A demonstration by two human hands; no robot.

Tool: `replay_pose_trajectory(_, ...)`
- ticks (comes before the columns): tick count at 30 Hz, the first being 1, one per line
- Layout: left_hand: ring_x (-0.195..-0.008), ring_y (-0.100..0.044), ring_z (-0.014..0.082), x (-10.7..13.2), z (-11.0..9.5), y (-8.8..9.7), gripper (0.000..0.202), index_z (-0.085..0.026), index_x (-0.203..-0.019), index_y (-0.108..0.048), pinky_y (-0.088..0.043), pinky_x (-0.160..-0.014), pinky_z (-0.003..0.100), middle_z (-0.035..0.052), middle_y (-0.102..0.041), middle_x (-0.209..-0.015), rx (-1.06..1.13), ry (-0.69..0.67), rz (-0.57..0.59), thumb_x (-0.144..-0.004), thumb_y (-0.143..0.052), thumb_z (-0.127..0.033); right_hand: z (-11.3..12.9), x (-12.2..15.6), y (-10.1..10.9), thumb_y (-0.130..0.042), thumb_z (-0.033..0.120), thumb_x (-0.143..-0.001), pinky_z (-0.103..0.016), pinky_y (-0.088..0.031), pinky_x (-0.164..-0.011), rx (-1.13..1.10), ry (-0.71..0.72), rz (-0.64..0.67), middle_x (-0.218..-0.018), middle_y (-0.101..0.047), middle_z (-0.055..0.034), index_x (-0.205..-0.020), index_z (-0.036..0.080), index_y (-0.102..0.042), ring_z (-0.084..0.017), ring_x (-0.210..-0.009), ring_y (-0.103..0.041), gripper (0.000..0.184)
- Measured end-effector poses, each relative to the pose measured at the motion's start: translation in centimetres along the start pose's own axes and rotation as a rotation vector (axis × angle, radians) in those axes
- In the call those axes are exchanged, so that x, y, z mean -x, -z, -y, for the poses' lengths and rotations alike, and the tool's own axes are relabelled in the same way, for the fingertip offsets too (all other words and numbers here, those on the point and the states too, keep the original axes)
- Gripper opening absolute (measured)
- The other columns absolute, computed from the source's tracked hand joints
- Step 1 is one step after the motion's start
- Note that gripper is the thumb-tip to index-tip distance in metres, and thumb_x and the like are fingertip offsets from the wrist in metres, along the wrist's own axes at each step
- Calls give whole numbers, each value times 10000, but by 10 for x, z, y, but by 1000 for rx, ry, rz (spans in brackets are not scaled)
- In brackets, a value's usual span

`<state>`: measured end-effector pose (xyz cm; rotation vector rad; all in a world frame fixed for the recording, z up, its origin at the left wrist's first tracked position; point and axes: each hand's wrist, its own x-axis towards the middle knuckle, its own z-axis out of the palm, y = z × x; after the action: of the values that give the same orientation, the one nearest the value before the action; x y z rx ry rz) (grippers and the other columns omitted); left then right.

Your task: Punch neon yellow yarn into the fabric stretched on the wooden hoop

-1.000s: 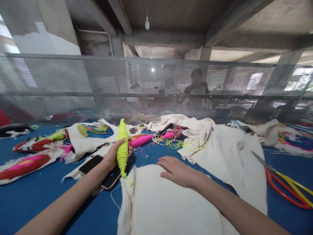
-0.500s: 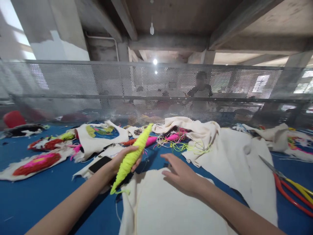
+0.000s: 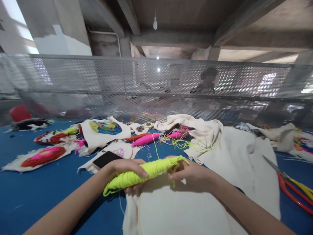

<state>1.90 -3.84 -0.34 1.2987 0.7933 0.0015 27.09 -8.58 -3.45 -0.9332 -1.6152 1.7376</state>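
Note:
A long, spindle-shaped bundle of neon-yellow yarn (image 3: pixel 154 169) lies slantwise across my hands, its right end the higher one. My left hand (image 3: pixel 129 169) is wrapped round its middle, thumb on top. At the right end, where loose strands hang, my right hand (image 3: pixel 190 173) has its fingers curled in on the yarn; its fingertips are partly hidden. One thin strand runs up from the bundle toward a pink yarn bundle (image 3: pixel 146 139). Below both hands spreads a cream cloth (image 3: pixel 181 205) with a faint round outline.
On the blue table (image 3: pixel 36 199), a black phone (image 3: pixel 107 159) lies left of my hands. Embroidered patches (image 3: pixel 44 156) lie farther left. Tangled yellow thread (image 3: pixel 182 144) and crumpled cream fabric (image 3: pixel 234 156) are beyond. Red-and-yellow-handled scissors (image 3: pixel 288 182) rest at right. A perforated metal screen (image 3: pixel 146 81) stands behind.
The yarn bundle has swung from steeply upright to nearly level, turned by my left hand. My right hand, formerly apart with fingers spread, has come up to its right end and closed on it.

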Motion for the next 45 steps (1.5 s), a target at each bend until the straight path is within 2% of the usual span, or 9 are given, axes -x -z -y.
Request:
replay_pose_trajectory(3,-393,-521,193,3,-1,2,147,-168,-756,-666,-450,-355,309,44,-559,-495,-31,-10,-92,-641,-646,-257,1,-5,17,-599,202,-720,-213,-412,-569,338,93,-121,-770,-568,4,-949,180,-579,-103,-644,-505,231)
replay_pose_trajectory(6,-478,-574,185,10,-7,2,214,-178,-797,-677,-455,-403,264,44,-630,-641,-192,-67,-305,-596,-705,-246,6,-8,36,-546,212,-768,-225,-387,-567,698,225,-303,-773,-582,4,-989,188,-575,-115,-630,-487,224)
replay_pose_trajectory(11,-722,-611,212,14,-18,12,290,-208,-875,-688,-460,-583,238,29,-666,-827,-631,-369,-687,-623,-699,-349,15,-2,51,-424,282,-895,-305,-407,-769,1137,502,-623,-928,-615,-65,-969,190,-579,-192,-868,-542,195)
replay_pose_trajectory(16,-845,-586,265,3,-12,34,395,-224,-1079,-586,-403,-694,283,63,-650,-914,-1228,-366,-1144,-715,-579,-376,14,0,58,-359,304,-934,-302,-397,-745,1282,483,-770,-857,-613,-56,-910,202,-581,-195,-835,-547,245)
replay_pose_trajectory(24,-953,-568,256,-11,5,60,344,-228,-1095,-532,-390,-737,286,68,-633,-1014,-1382,-284,-1139,-762,-519,-309,3,3,106,-392,207,-889,-330,-404,-785,1424,359,-815,-940,-641,-80,-947,183,-621,-220,-896,-560,238)
replay_pose_trajectory(29,-909,-571,260,-9,9,72,287,-188,-1034,-530,-380,-702,292,92,-623,-971,-1398,-304,-1205,-800,-501,-352,-3,12,139,-407,223,-859,-329,-408,-802,1237,323,-984,-992,-658,-69,-945,188,-631,-222,-938,-564,242)
replay_pose_trajectory(35,-868,-565,241,-7,7,74,234,-201,-967,-523,-358,-667,281,75,-618,-917,-1452,-259,-1223,-800,-520,-365,-2,22,156,-449,178,-777,-387,-357,-846,1130,334,-1088,-932,-673,-83,-843,186,-662,-254,-922,-544,223)
replay_pose_trajectory(41,-858,-576,236,-6,8,79,228,-198,-953,-528,-352,-629,272,64,-627,-917,-1433,-227,-1274,-778,-512,-342,1,28,164,-493,180,-705,-382,-351,-853,817,407,-1256,-862,-657,-65,-751,199,-665,-234,-877,-537,179)
replay_pose_trajectory(45,-856,-588,240,-4,13,88,246,-200,-975,-521,-349,-611,271,64,-633,-939,-1331,-136,-1335,-781,-484,-347,1,32,175,-534,210,-669,-303,-415,-664,416,441,-1351,-685,-614,-20,-747,190,-629,-159,-651,-529,125)
